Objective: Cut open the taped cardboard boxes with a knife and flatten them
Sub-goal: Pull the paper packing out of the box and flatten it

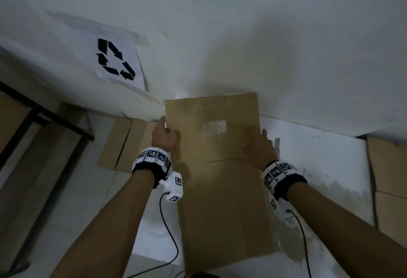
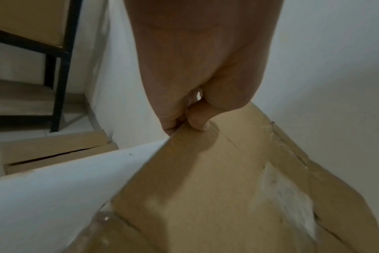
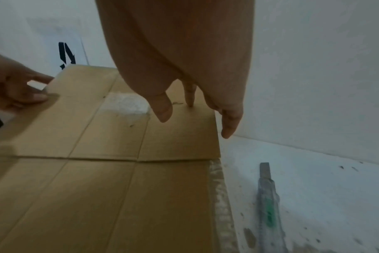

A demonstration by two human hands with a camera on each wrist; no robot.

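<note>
White wall (image 1: 242, 24), black metal shelf (image 1: 44, 119)

White worktop (image 1: 319, 167), stained and scuffed toward its right edge, far edge meeting the wall. Flattened cardboard box (image 1: 220, 178) lies across the middle, reaching the far edge. Utility knife (image 3: 267, 202) lies directly on the surface just right of the cardboard, apart from it.

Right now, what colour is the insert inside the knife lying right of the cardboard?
Green, inside the grey knife body; the right wrist view shows it best.
</note>
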